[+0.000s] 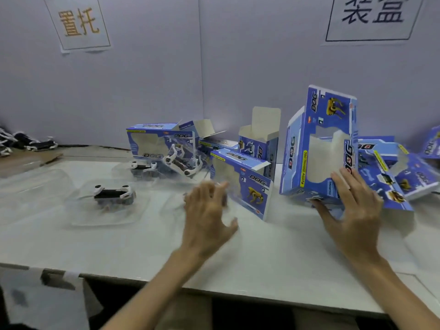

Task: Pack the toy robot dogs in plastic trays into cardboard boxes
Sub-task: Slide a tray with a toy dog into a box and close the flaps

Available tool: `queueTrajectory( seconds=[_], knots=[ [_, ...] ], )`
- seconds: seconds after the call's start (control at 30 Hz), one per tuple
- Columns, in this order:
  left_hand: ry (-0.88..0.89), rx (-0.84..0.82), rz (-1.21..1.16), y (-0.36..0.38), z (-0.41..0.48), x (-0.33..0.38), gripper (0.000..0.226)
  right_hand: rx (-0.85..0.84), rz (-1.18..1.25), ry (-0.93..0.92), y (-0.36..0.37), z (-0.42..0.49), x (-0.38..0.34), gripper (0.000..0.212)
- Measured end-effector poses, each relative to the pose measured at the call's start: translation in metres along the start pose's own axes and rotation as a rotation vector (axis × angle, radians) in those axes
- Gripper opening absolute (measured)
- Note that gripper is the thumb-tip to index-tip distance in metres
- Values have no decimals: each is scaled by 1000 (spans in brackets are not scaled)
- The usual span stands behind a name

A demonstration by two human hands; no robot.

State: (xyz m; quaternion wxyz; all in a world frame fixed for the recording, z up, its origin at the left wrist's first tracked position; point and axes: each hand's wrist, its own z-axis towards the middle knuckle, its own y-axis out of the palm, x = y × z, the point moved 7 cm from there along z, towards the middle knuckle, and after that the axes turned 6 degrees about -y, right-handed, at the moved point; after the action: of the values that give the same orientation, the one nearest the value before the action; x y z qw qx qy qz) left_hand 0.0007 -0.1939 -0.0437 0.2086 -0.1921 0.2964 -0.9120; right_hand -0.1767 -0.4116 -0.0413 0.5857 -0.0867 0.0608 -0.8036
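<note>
My right hand (354,206) grips a tall blue windowed cardboard box (319,148), tilted on its lower end, thumb under its bottom edge and fingers on the front face. My left hand (207,215), blurred with fingers spread, hovers just left of a smaller blue box (240,184) lying on the table; it holds nothing that I can make out. A black-and-white toy robot dog (114,194) sits in a clear plastic tray (133,215) at the left. A second trayed dog (142,166) lies behind it. A third dog (183,163) leans tilted against another blue box (157,141).
An upright blue box with open top flaps (259,141) stands at the back centre. Several flattened and folded boxes (392,172) are piled at the right. Loose robot dogs (28,142) lie at the far left. A partition wall with two paper signs stands behind. The table's front edge (214,290) is close.
</note>
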Motion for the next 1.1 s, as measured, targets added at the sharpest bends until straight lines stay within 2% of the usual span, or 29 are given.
queueTrajectory(
  seconds=[0.1, 0.2, 0.3, 0.37, 0.4, 0.43, 0.5, 0.57, 0.63, 0.67, 0.73, 0.77, 0.83, 0.9, 0.97, 1.03, 1.1],
  knots=[
    [150, -86, -56, 27, -40, 63, 87, 107, 244, 239, -15, 13, 10, 60],
    [181, -216, -247, 40, -50, 97, 82, 213, 538, 547, -27, 30, 11, 64],
    [109, -417, -670, 38, -46, 119, 53, 307, 876, 723, -35, 43, -5, 50],
    [-18, -404, -897, 28, -38, 124, 26, 378, 1096, 848, -39, 41, -17, 34],
    [-132, -361, -1010, 24, -35, 118, 20, 400, 1214, 920, -40, 38, -23, 27],
    [-269, -320, -1145, 20, -33, 109, 22, 402, 1340, 991, -39, 33, -29, 21],
    [-527, -279, -1450, 20, -32, 90, 48, 340, 1554, 1112, -36, 19, -42, 20],
    [-680, -349, -1713, 24, -36, 87, 82, 248, 1680, 1210, -34, 2, -55, 32],
    [-732, -435, -1847, 21, -38, 97, 104, 143, 1748, 1281, -30, -17, -69, 55],
    [-777, -443, -1867, 20, -39, 101, 106, 76, 1763, 1312, -28, -25, -75, 68],
    [-905, -394, -1826, 16, -41, 102, 91, -49, 1778, 1357, -24, -38, -81, 91],
    [-960, -339, -1799, 14, -42, 99, 82, -91, 1778, 1348, -23, -40, -80, 92],
    [-1035, -172, -1761, 12, -45, 87, 75, -108, 1701, 1294, -23, -41, -72, 75],
    [-1036, 61, -1728, 3, -50, 69, 78, -111, 1384, 1205, -25, -45, -55, 56],
    [-940, 285, -1614, -16, -55, 51, 83, -186, 931, 997, -30, -44, -43, 52],
    [-816, 418, -1440, -36, -58, 36, 83, -374, 624, 745, -28, -45, -44, 58],
    [-707, 483, -1266, -54, -60, 24, 75, -611, 532, 660, -17, -56, -51, 56]
  ],
)
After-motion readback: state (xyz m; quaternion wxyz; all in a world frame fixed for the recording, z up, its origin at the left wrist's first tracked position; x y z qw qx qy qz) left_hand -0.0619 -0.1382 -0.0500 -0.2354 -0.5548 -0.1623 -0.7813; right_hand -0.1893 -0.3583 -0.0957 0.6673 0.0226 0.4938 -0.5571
